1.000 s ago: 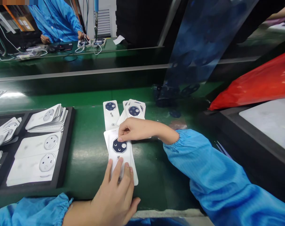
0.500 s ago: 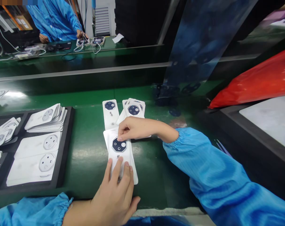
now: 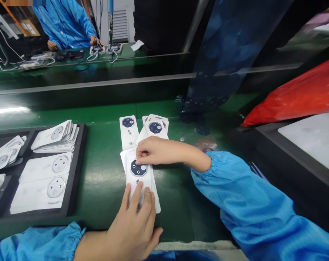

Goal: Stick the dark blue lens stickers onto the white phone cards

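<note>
A white phone back cover [image 3: 139,176] with a dark round camera ring lies on a small stack on the green belt [image 3: 104,185]. My left hand [image 3: 134,224] rests flat on its near end, fingers stretched out. My right hand [image 3: 153,151] pinches the cover's far edge just above the camera ring. Beyond it lie a single white cover [image 3: 128,132] and a small fanned pile of covers [image 3: 155,127].
A black tray [image 3: 76,159] at the left holds stacks of white covers, face down. A red plastic bag [image 3: 297,96] and a grey-rimmed tray [image 3: 305,141] sit at the right. A bluish plastic sheet [image 3: 221,65] hangs behind. Another person in blue [image 3: 63,25] works at the far bench.
</note>
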`<act>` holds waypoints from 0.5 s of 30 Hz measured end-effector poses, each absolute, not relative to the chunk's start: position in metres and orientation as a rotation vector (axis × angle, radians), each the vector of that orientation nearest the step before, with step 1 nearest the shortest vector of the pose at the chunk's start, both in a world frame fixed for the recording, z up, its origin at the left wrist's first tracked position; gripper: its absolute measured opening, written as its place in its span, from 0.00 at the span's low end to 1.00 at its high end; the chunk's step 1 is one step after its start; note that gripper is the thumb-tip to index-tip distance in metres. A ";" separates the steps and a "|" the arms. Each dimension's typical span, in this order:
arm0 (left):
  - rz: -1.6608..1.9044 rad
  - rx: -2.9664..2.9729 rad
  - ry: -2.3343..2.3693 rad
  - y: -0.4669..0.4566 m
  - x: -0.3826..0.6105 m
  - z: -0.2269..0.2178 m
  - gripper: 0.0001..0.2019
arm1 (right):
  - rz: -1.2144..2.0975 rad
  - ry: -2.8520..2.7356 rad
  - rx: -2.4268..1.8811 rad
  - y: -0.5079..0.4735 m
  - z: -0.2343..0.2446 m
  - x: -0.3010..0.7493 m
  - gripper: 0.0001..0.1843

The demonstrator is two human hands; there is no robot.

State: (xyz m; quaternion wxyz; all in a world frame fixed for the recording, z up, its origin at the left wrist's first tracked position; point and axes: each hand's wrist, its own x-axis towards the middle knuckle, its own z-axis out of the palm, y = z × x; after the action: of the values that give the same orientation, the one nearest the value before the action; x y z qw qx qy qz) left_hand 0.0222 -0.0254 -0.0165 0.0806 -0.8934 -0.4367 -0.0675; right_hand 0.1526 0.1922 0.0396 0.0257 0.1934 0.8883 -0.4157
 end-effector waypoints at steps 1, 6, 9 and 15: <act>-0.199 -2.669 -1.302 -0.025 0.022 -0.016 0.29 | -1.209 2.798 0.583 0.188 0.040 0.153 0.10; -0.200 -2.664 -1.292 -0.025 0.021 -0.016 0.29 | -0.535 3.043 0.671 0.164 0.034 0.153 0.12; -0.220 -2.646 -1.300 -0.026 0.022 -0.018 0.29 | -0.119 3.085 0.687 0.156 0.022 0.148 0.20; -0.213 -2.643 -1.282 -0.027 0.020 -0.019 0.30 | -0.024 3.146 0.998 0.161 0.005 0.152 0.38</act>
State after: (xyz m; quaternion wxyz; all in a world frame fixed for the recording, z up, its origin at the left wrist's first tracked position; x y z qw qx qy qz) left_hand 0.0204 -0.0267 -0.0193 0.0980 -0.8930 -0.4333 -0.0719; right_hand 0.1520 0.1615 0.0048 -0.0797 0.3015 0.9501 -0.0072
